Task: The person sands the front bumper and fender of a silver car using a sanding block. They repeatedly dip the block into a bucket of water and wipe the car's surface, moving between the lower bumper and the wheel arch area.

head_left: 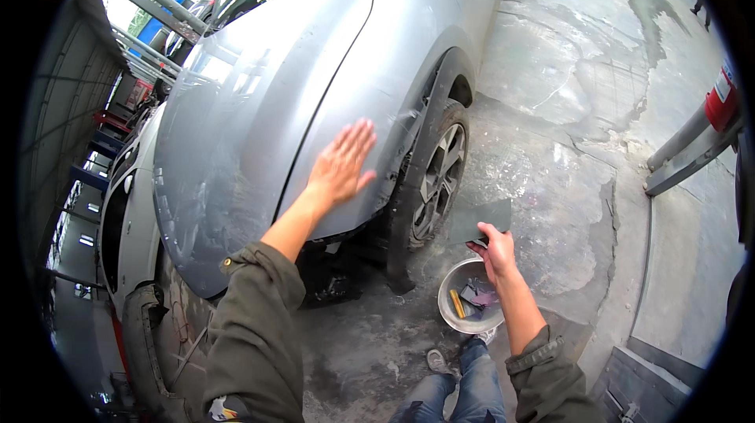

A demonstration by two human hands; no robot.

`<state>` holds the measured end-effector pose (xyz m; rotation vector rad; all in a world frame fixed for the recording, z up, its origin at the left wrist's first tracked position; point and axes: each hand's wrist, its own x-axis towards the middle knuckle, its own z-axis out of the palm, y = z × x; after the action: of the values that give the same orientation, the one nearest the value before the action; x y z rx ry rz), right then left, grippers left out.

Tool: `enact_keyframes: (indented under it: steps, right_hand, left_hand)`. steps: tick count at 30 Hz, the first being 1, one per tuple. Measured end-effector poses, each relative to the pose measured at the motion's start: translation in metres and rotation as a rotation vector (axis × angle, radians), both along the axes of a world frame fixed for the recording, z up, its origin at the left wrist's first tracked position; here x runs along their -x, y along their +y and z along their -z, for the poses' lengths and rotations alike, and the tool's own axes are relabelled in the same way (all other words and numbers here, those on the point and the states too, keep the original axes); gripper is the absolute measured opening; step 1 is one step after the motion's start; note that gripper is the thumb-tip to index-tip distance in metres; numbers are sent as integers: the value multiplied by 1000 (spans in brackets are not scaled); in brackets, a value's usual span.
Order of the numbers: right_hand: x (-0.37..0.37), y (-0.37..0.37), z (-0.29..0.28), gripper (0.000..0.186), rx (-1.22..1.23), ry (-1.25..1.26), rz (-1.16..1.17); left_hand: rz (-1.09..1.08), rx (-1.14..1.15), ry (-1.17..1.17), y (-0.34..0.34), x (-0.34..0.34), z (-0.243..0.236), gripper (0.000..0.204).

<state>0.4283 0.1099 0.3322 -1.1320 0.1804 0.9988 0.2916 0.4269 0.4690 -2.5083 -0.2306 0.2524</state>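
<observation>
Near the frame's centre, the left hand [344, 165], fingers extended, rests flat on the glossy silver-grey painted car fender [387, 81], scuffed beside the wheel arch. Lower right of centre, the right hand [497, 254] pinches a thin, dark grey-green rectangular sheet [481, 218].

You have a glossy, smooth metal fender [401, 45] at twelve o'clock, rough concrete floor [543, 84] at two, matt sheet [481, 218] at four.

At the left there is a white car [141, 243]. At the right, a grey post [695, 158] rises from the cracked floor [550, 265], with a red piece [720, 103] at its upper part. Metal bars [146, 4] cross the upper left.
</observation>
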Motion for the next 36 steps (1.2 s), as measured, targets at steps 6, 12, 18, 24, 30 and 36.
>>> enact_keyframes:
  steps: [6,12,18,24,30,36]
  right_hand:
    - [42,69,-62,44,-53,-574,-158]
    - [93,165,-107,99,-11,-1610,-548]
    - [177,232,-88,101,182,-1444,-176]
    - [102,288,-102,104,159,-1667,-39]
    - [12,344,-135,106,373,-1472,-157]
    - [157,233,-83,103,-38,-1780,-301]
  left_hand:
    - [237,82,303,-1,116,-58,81]
    - [-105,92,-125,73,152,-145,73]
    - [2,349,-309,97,162,-152,69]
    - [-22,399,-319,95,165,-141,70]
    - [-7,386,-324,98,159,-143,69]
    - [10,405,-345,101,156,-137,69]
